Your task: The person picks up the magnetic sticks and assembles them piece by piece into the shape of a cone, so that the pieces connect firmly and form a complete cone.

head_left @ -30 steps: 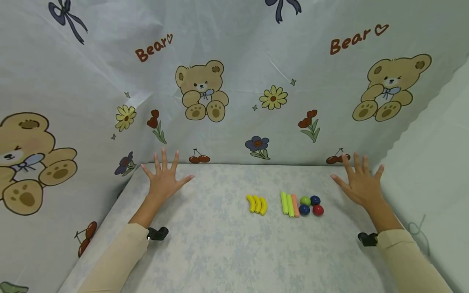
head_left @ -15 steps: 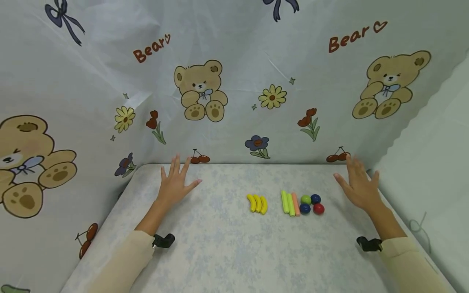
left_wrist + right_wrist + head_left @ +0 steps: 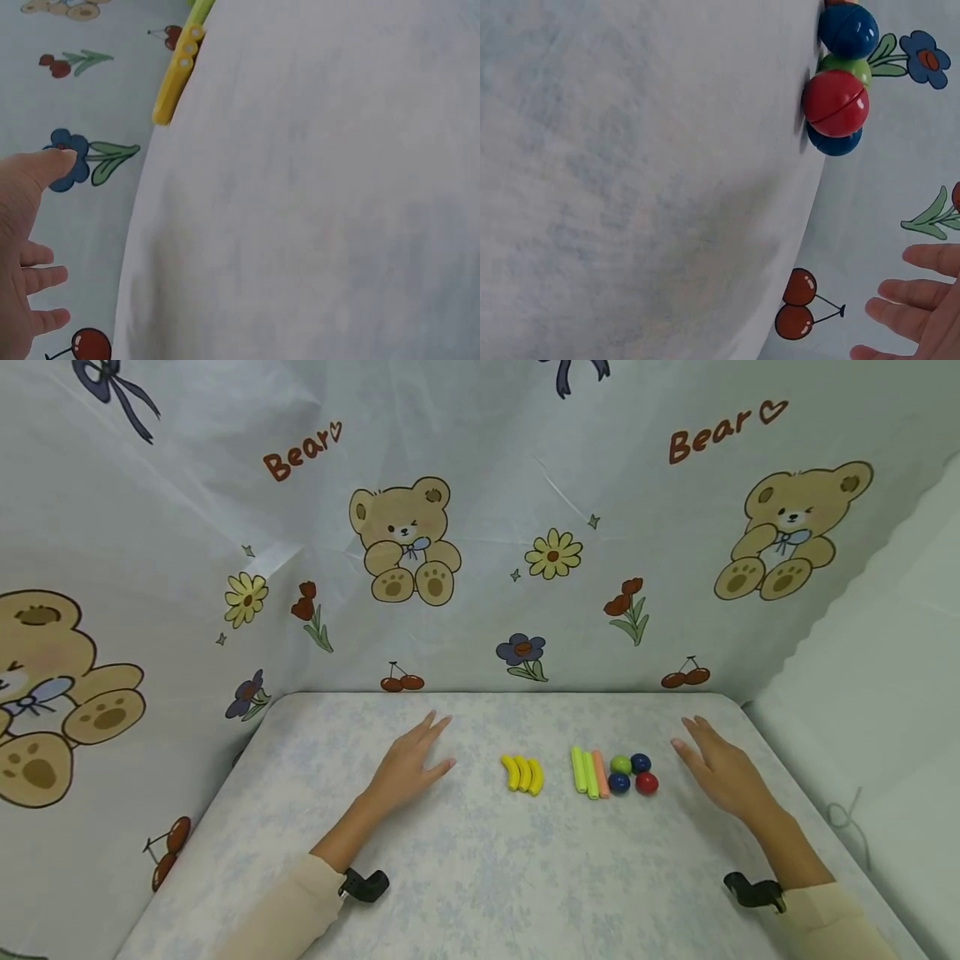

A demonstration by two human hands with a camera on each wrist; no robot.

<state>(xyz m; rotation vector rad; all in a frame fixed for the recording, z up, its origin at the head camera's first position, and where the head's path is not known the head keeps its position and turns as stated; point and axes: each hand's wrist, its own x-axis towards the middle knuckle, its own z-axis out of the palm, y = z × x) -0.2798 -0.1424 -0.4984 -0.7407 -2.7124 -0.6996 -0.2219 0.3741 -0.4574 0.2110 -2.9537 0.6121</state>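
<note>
our left hand (image 3: 405, 768) and right hand (image 3: 725, 772) have drawn inward, both relaxed, gripping nothing; bananas (image 3: 523, 773), sticks (image 3: 590, 775), balls (image 3: 637, 766) lie between them on table (image 3: 480, 877) (grouped by kind, perhaps for easy reach).

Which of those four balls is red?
The front right ball of the cluster in the head view is the only red one; the others are a green ball and two dark blue balls.

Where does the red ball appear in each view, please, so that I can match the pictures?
Head: the red ball sits right of centre, below mid-height.
Left wrist: not in it.
Right wrist: upper right.
Shared landmark: the printed blue flower behind the yellow bananas, seen in all three views.
</note>
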